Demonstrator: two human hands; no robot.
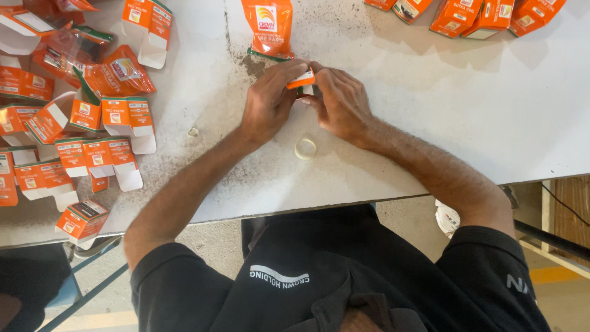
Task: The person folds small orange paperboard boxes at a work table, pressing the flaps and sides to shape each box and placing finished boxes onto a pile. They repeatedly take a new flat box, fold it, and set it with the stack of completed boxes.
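Note:
Both my hands meet at the middle of the white table (430, 123), closed together around a small orange and white carton (302, 79). My left hand (270, 98) grips its left side and top. My right hand (341, 101) covers its right side. Most of the carton is hidden by my fingers. A pale ring-shaped part (305, 149) lies on the table just in front of my hands. An orange plastic pouch (268, 27) lies just beyond them.
Many open orange cartons (110, 117) and pouches (120, 71) are spread over the table's left side. More closed cartons (473, 15) line the far right edge. One folded carton (82, 220) sits at the near left edge. A small pale scrap (193, 131) lies left of my left forearm.

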